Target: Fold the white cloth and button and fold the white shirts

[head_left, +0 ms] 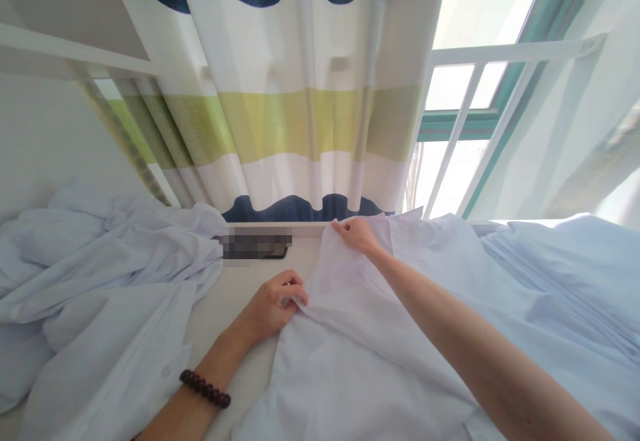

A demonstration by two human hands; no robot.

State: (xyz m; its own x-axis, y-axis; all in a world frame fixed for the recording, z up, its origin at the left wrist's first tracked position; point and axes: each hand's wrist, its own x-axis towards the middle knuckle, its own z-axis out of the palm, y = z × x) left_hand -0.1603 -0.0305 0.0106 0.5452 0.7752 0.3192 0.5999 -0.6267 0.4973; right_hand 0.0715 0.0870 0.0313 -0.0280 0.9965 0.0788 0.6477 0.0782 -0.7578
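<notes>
A white cloth garment [350, 368] lies spread in front of me, its top end reaching the back edge of the surface. My left hand [280, 301], a dark beaded bracelet on its wrist, pinches the garment's left edge, where a fold runs off to the right. Farther back, my right hand [356, 233] grips the upper left corner between closed fingers. My right forearm crosses over the cloth and covers part of it.
Crumpled white garments [100, 281], one with a button, lie at the left. Folded white cloth [575, 274] rests at the right. A dark flat object [255, 244], blurred out, is near the back edge. Behind hang a striped curtain [300, 121] and a white railing [460, 111] before a window.
</notes>
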